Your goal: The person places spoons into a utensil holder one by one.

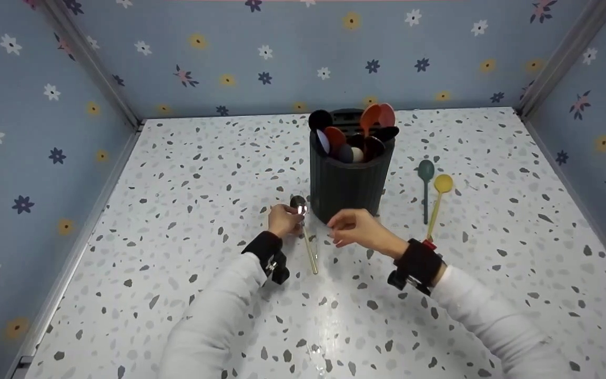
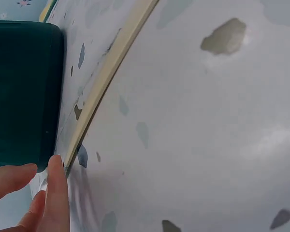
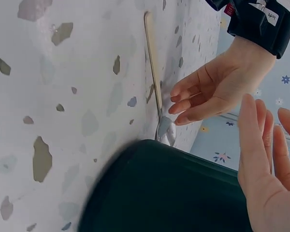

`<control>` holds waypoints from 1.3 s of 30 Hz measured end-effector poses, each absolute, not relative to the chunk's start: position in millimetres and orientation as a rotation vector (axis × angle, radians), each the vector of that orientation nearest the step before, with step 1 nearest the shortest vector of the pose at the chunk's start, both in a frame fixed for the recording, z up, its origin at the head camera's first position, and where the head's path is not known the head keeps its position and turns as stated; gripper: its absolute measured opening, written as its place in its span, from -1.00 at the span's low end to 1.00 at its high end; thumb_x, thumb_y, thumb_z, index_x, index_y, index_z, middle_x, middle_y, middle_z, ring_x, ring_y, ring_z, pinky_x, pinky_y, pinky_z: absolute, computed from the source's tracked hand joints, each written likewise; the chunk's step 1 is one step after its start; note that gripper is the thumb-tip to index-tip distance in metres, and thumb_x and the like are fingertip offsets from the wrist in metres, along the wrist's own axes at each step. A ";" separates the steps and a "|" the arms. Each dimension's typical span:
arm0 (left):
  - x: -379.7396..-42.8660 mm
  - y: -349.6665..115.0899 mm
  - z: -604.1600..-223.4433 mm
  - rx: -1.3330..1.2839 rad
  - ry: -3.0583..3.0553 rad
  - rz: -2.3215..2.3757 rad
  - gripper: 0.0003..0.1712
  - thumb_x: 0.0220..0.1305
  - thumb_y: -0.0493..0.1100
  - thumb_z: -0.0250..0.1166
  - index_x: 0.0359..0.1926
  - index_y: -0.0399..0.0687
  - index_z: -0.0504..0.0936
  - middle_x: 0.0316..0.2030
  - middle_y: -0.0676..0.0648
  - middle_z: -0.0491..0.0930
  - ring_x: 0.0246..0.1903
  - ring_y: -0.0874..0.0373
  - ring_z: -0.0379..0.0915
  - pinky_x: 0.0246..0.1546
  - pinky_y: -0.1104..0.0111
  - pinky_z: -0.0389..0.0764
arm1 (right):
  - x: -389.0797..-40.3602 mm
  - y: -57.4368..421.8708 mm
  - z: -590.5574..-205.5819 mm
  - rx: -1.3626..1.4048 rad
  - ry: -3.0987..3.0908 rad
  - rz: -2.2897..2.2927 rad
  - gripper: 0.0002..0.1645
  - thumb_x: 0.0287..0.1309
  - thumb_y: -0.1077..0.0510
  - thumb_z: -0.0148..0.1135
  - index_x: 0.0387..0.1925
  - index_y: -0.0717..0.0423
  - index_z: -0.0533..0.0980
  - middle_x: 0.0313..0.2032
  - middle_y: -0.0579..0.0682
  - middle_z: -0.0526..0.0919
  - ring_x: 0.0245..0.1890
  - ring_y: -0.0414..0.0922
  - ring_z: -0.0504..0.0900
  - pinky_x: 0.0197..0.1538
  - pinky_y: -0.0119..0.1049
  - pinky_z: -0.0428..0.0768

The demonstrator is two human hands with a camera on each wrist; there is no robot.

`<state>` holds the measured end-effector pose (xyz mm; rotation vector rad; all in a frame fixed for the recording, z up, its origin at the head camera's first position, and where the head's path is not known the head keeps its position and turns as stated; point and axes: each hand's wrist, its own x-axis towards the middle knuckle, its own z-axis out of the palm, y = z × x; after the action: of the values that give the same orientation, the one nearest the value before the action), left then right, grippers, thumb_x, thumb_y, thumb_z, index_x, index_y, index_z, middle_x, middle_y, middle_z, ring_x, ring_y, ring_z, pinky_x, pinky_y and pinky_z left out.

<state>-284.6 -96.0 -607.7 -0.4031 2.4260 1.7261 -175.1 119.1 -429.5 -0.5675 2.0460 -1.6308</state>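
A spoon with a shiny metal bowl and a pale handle (image 1: 310,247) lies on the speckled table, left of a dark ribbed utensil holder (image 1: 347,189). My left hand (image 1: 283,220) is beside the spoon's bowl, its fingers loosely bent. In the right wrist view a small gap shows between those fingertips and the spoon (image 3: 154,63). My right hand (image 1: 358,229) hovers in front of the holder, fingers relaxed with nothing between them. Several spoons and ladles, black, orange and pink among them, stand in the holder with their heads up.
Right of the holder, a dark green spoon (image 1: 425,189) and a yellow spoon (image 1: 442,192) lie on the table (image 1: 203,173). Blue flowered panels (image 1: 292,58) enclose the table at the back and both sides.
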 end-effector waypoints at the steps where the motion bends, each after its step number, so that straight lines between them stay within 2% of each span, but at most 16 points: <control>1: -285.3 -96.7 -611.2 -0.390 2.416 1.730 -0.83 -0.08 -0.30 0.28 -0.44 -0.24 0.45 -0.68 -0.13 0.53 -0.75 0.12 0.52 -0.75 0.39 0.59 | -174.4 118.8 -430.7 -0.558 2.034 -1.638 -0.75 0.02 0.41 0.12 -0.20 0.46 0.42 -0.33 0.41 0.50 -0.34 0.15 0.59 -0.26 -0.17 0.64; 7: -299.1 -95.3 -643.5 -0.442 2.395 1.704 -0.81 -0.07 -0.31 0.29 -0.41 -0.27 0.47 -0.68 -0.17 0.53 -0.77 0.04 0.51 -0.74 0.30 0.60 | -170.7 116.6 -438.3 -0.510 1.976 -1.637 -0.68 0.03 0.42 0.09 -0.14 0.54 0.36 -0.32 0.40 0.51 -0.33 0.16 0.58 -0.23 -0.15 0.64; 10: -299.7 -92.9 -645.7 -0.463 2.392 1.724 -0.83 -0.12 -0.35 0.28 -0.47 -0.26 0.44 -0.74 -0.15 0.51 -0.83 0.06 0.47 -0.80 0.31 0.57 | -169.6 115.1 -443.8 -0.488 1.969 -1.620 -0.66 0.03 0.41 0.10 -0.13 0.53 0.36 -0.32 0.37 0.53 -0.32 0.15 0.58 -0.21 -0.10 0.62; 13: -282.7 -88.6 -615.9 -0.434 2.431 1.693 -0.86 -0.16 -0.38 0.28 -0.57 -0.24 0.44 -0.76 -0.13 0.50 -0.83 0.10 0.46 -0.81 0.36 0.56 | -168.8 114.2 -450.0 -0.463 1.952 -1.612 -0.65 0.02 0.40 0.11 -0.12 0.52 0.36 -0.30 0.37 0.52 -0.31 0.16 0.58 -0.19 -0.05 0.61; 16: -255.2 -79.0 -560.8 -0.493 2.489 1.569 -0.88 -0.18 -0.42 0.26 -0.61 -0.27 0.45 -0.70 -0.20 0.54 -0.78 0.06 0.50 -0.74 0.32 0.60 | -168.3 113.8 -455.7 -0.454 1.941 -1.609 -0.65 0.02 0.42 0.09 -0.12 0.54 0.35 -0.31 0.36 0.53 -0.32 0.15 0.58 -0.20 -0.04 0.61; 18: -246.3 -75.6 -541.9 -0.521 2.529 1.504 -0.91 -0.18 -0.45 0.22 -0.61 -0.30 0.46 -0.69 -0.23 0.54 -0.76 0.03 0.51 -0.73 0.31 0.61 | -168.1 113.8 -458.5 -0.456 1.939 -1.609 -0.67 0.01 0.43 0.09 -0.13 0.53 0.36 -0.32 0.34 0.54 -0.32 0.17 0.58 -0.21 -0.04 0.61; 20: -257.6 -78.4 -560.9 -0.523 2.602 1.424 -0.90 -0.20 -0.38 0.26 -0.59 -0.30 0.47 -0.68 -0.22 0.55 -0.76 0.02 0.51 -0.71 0.29 0.61 | -167.9 114.1 -460.4 -0.458 1.934 -1.612 -0.67 0.01 0.43 0.08 -0.13 0.54 0.36 -0.32 0.36 0.53 -0.31 0.19 0.58 -0.20 -0.02 0.60; 24: -315.4 -96.6 -672.9 -0.426 2.785 1.368 -0.73 -0.37 -0.11 0.38 -0.61 -0.12 0.49 -0.78 -0.06 0.49 -0.87 0.14 0.42 -0.74 0.42 0.54 | -166.8 114.8 -462.0 -0.448 1.927 -1.614 -0.65 0.02 0.42 0.10 -0.13 0.56 0.35 -0.35 0.33 0.54 -0.31 0.17 0.58 -0.20 -0.04 0.60; 26: -332.1 -100.9 -704.5 -0.426 2.810 1.339 -0.64 -0.41 -0.01 0.42 -0.57 -0.07 0.49 -0.75 -0.02 0.50 -0.87 0.16 0.42 -0.70 0.46 0.55 | -165.8 114.4 -461.9 -0.440 1.925 -1.615 -0.64 0.02 0.41 0.11 -0.13 0.57 0.34 -0.39 0.23 0.56 -0.32 0.15 0.59 -0.21 -0.08 0.62; 27: -320.9 -96.9 -681.5 -0.452 2.784 1.331 -0.65 -0.35 -0.02 0.41 -0.52 -0.10 0.51 -0.70 -0.05 0.53 -0.82 0.13 0.46 -0.64 0.45 0.57 | -165.4 114.1 -462.2 -0.437 1.928 -1.612 -0.64 0.01 0.41 0.12 -0.13 0.57 0.34 -0.41 0.18 0.56 -0.33 0.13 0.60 -0.21 -0.09 0.62; 28: -325.4 -97.7 -689.6 -0.458 2.777 1.331 -0.61 -0.36 0.04 0.43 -0.53 -0.08 0.51 -0.71 -0.03 0.52 -0.82 0.14 0.45 -0.65 0.46 0.56 | -165.0 114.0 -462.5 -0.432 1.929 -1.610 -0.64 0.01 0.41 0.12 -0.13 0.56 0.34 -0.42 0.13 0.56 -0.34 0.11 0.60 -0.22 -0.11 0.63; 33: -313.4 -93.0 -663.1 -0.489 2.740 1.285 -0.60 -0.28 0.01 0.42 -0.46 -0.17 0.54 -0.64 -0.09 0.55 -0.71 0.07 0.49 -0.61 0.42 0.57 | -164.6 113.7 -464.6 -0.418 1.931 -1.612 -0.66 0.00 0.42 0.12 -0.13 0.52 0.37 -0.42 0.10 0.56 -0.35 0.06 0.61 -0.23 -0.13 0.63; 34: -323.1 -97.5 -682.8 -0.452 2.758 1.282 -0.57 -0.30 0.06 0.42 -0.47 -0.16 0.53 -0.65 -0.07 0.54 -0.70 0.10 0.48 -0.59 0.42 0.56 | -164.5 113.8 -465.0 -0.415 1.931 -1.615 -0.66 0.00 0.42 0.12 -0.13 0.51 0.37 -0.42 0.11 0.56 -0.35 0.06 0.61 -0.23 -0.14 0.63; 35: -315.5 -97.3 -669.3 -0.424 2.754 1.282 -0.56 -0.25 0.04 0.41 -0.43 -0.20 0.54 -0.58 -0.11 0.55 -0.62 0.06 0.50 -0.53 0.37 0.58 | -164.5 113.9 -465.3 -0.413 1.932 -1.614 -0.66 0.00 0.42 0.11 -0.13 0.50 0.38 -0.41 0.11 0.56 -0.35 0.06 0.61 -0.23 -0.14 0.63; 38: -300.8 -96.2 -648.5 -0.353 2.850 1.299 -0.63 -0.25 0.02 0.37 -0.56 -0.20 0.53 -0.66 -0.11 0.51 -0.65 0.03 0.43 -0.61 0.37 0.47 | -164.4 114.3 -466.4 -0.410 1.937 -1.612 -0.67 0.00 0.43 0.11 -0.14 0.49 0.38 -0.40 0.13 0.57 -0.36 0.03 0.62 -0.21 -0.10 0.62; 39: -297.6 -97.6 -643.8 -0.321 2.831 1.305 -0.64 -0.22 0.04 0.36 -0.57 -0.18 0.55 -0.65 -0.11 0.53 -0.63 0.01 0.45 -0.57 0.35 0.50 | -164.4 114.5 -466.8 -0.411 1.937 -1.610 -0.67 0.00 0.42 0.11 -0.13 0.49 0.38 -0.40 0.14 0.57 -0.37 0.02 0.62 -0.20 -0.08 0.62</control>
<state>-297.6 -97.6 -643.8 -0.3208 2.8308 1.3048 -164.4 114.5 -466.8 -0.4110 1.9375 -1.6104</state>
